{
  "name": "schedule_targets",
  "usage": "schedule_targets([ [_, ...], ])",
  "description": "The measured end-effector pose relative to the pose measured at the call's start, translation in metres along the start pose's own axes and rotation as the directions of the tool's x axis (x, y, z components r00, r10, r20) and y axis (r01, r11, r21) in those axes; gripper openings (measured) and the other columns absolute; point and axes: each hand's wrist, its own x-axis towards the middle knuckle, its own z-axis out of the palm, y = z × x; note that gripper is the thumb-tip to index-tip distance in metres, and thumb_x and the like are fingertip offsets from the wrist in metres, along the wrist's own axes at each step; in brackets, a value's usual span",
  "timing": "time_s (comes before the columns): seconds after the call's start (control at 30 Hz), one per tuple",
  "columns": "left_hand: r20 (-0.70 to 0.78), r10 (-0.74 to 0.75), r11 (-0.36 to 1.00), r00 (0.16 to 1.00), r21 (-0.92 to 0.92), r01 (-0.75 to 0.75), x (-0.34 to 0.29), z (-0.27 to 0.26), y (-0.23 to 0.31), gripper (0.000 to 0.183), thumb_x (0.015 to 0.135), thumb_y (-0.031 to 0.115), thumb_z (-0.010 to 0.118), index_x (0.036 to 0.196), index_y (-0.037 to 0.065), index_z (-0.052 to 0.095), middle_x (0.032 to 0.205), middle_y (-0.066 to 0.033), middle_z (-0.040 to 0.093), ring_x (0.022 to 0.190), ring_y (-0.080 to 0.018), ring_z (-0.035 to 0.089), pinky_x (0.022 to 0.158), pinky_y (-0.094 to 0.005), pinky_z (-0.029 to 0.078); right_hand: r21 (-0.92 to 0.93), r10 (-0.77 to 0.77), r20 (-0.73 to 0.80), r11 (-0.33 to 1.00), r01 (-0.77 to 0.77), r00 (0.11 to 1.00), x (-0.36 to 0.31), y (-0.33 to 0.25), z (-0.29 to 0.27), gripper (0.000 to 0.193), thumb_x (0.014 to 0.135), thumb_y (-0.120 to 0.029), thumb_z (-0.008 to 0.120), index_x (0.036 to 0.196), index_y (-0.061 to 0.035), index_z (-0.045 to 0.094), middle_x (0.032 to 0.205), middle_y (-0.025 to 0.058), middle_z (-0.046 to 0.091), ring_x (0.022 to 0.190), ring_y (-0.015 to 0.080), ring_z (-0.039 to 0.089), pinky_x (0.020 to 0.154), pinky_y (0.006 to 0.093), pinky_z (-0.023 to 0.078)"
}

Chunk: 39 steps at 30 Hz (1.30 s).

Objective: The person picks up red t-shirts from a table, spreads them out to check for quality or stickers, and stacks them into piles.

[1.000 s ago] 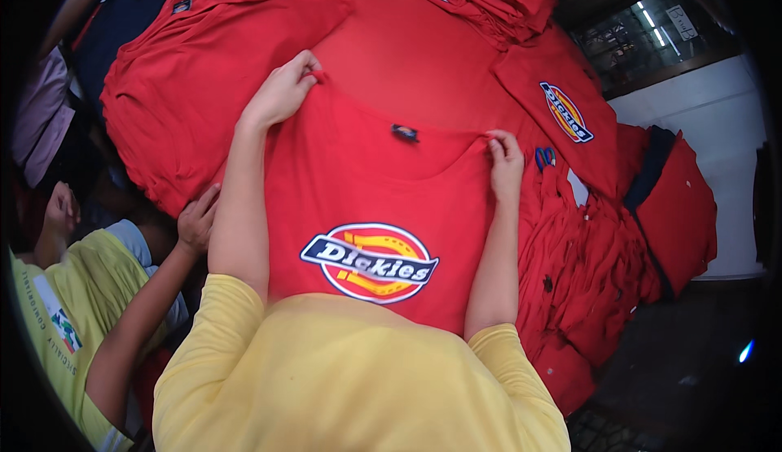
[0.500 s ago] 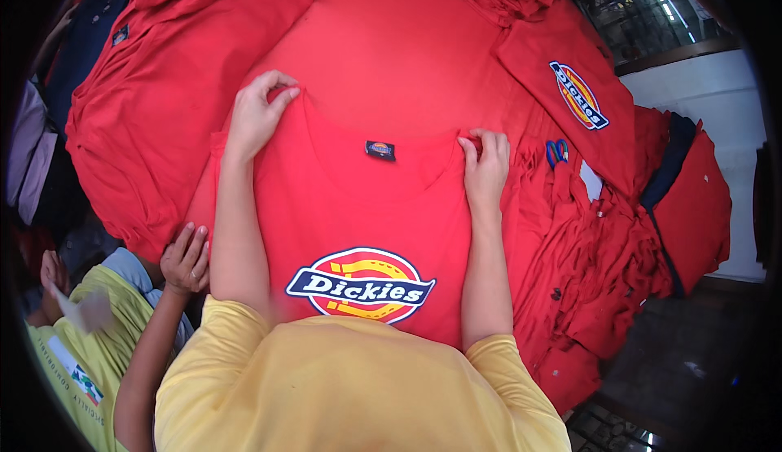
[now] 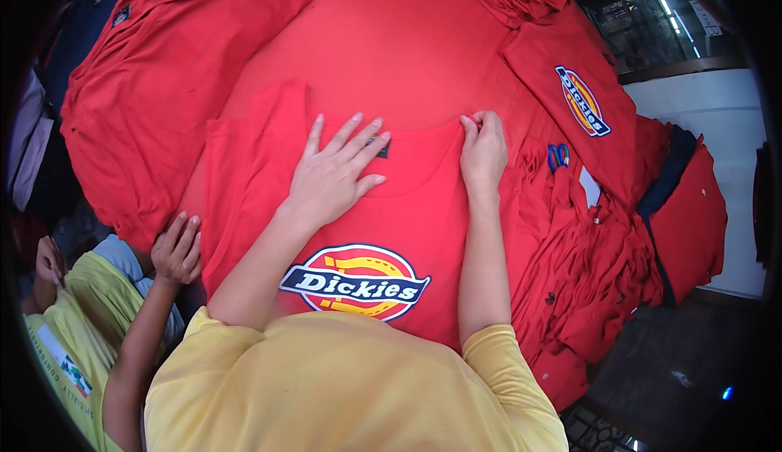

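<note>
A red T-shirt [image 3: 391, 220] lies front side up before me, its collar away from me and a coloured logo on its chest. Across the neckline my left hand [image 3: 338, 163] rests flat with fingers spread, partly covering the dark neck label [image 3: 377, 146]. At the right shoulder of the shirt, my right hand [image 3: 484, 151] pinches the fabric between thumb and fingers. The shirt's lower part is hidden under my yellow-clad body.
Red garments [image 3: 179, 85] are heaped at the left, and a folded red shirt [image 3: 570, 98] lies at the far right. Blue-handled scissors [image 3: 558, 156] sit on crumpled red pieces [image 3: 582, 273]. A co-worker's hand [image 3: 177, 250] touches the cloth at the left edge.
My left hand has let go of the left shoulder and moved right and nearer, flattening onto the neckline. My right hand keeps its pinch. The co-worker's hand has shifted slightly left.
</note>
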Motion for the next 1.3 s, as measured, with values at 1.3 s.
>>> schedule_targets([
  [1.3,-0.248,-0.294,0.948,0.923,0.052,0.315,-0.228,-0.051,-0.024,0.041,0.081,0.013,0.064,0.121,0.006,0.056,0.124,-0.0117,0.053,0.118,-0.0299,0.047,0.101,-0.0438,0.036,-0.221,-0.13,-0.013,0.967,0.124,0.991,-0.223,0.039,-0.126,0.023,0.084,-0.009,0.061,0.106,-0.0051,0.063,0.106,0.0141,0.057,0.103,0.0331,0.05,0.091,0.0451,0.04],
])
